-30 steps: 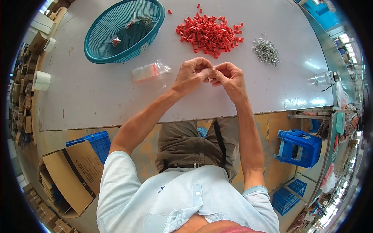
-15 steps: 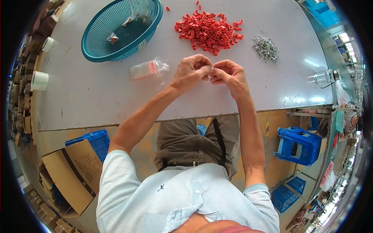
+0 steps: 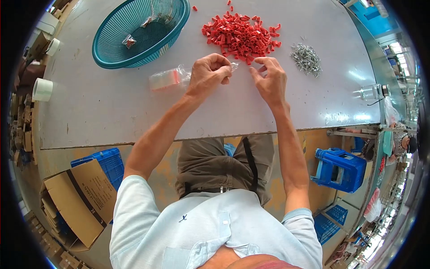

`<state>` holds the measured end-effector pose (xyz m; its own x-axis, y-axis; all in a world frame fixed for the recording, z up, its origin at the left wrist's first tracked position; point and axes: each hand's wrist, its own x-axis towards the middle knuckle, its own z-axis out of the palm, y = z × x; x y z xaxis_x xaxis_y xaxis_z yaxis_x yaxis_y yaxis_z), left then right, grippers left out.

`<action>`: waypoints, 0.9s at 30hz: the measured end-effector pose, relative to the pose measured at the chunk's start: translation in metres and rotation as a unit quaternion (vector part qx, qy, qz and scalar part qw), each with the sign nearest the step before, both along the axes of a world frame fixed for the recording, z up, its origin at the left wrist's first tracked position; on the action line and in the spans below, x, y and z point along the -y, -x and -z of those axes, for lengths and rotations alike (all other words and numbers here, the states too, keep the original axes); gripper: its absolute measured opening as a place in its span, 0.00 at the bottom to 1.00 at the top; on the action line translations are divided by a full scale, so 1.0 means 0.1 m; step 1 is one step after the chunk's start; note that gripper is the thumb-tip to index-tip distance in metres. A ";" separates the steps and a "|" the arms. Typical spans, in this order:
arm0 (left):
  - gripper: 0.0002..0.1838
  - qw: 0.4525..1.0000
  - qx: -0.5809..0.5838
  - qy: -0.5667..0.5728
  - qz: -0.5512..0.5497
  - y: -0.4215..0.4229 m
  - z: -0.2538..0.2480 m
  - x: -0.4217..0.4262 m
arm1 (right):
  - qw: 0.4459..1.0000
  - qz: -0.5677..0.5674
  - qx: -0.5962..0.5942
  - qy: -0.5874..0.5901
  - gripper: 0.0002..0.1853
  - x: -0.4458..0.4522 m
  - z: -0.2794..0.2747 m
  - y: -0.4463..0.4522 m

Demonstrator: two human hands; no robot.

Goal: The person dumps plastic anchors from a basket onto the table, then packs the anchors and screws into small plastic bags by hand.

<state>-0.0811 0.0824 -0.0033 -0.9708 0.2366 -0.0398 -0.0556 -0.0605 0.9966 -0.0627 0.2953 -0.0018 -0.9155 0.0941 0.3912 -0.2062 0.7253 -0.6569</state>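
Observation:
My left hand (image 3: 207,75) is closed, pinching a small clear plastic bag (image 3: 234,66) that sticks out past the fingertips. To its right, my right hand (image 3: 271,80) holds nothing; thumb and fingers are apart, close to the near edge of a pile of red plastic caps (image 3: 239,36). A heap of small silver screws or nails (image 3: 306,59) lies farther right, its exact kind too small to tell. Beside my left wrist is a stack of clear zip bags (image 3: 164,80) with red strips, partly covered by the hand.
A teal plastic basket (image 3: 141,33) with a few small filled packets stands at the back left. Rolls of tape (image 3: 42,89) lie along the left edge. A glass jar (image 3: 371,92) rests on its side at right. Below are a cardboard box (image 3: 85,197) and a blue stool (image 3: 342,170).
My hands were together at the fingertips and have come apart. Both moved slightly forward; my left hand keeps the plastic bag while my right hand has let go and opened.

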 end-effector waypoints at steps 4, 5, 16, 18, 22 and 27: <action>0.05 1.000 0.007 -0.019 -0.006 0.01 0.02 0.00 | 0.990 -0.032 -0.021 -0.132 0.15 0.03 0.01 0.19; 0.05 1.000 0.008 -0.018 -0.008 0.01 0.02 -0.01 | 0.986 -0.042 -0.018 -0.160 0.16 0.04 0.01 0.22; 0.04 0.998 -0.035 0.060 -0.012 0.01 0.02 -0.06 | 0.940 -0.095 0.025 -0.327 0.06 0.03 -0.07 0.33; 0.04 0.997 -0.043 0.068 -0.013 0.01 0.04 -0.07 | 0.934 -0.114 0.001 -0.338 0.07 0.01 -0.05 0.29; 0.04 0.994 -0.065 0.085 -0.021 0.01 0.06 -0.09 | 0.955 -0.135 -0.041 -0.260 0.10 -0.10 0.02 0.24; 0.03 0.983 -0.127 0.119 -0.052 0.00 0.12 -0.11 | 0.991 -0.114 0.014 0.063 0.12 0.06 -0.10 -0.05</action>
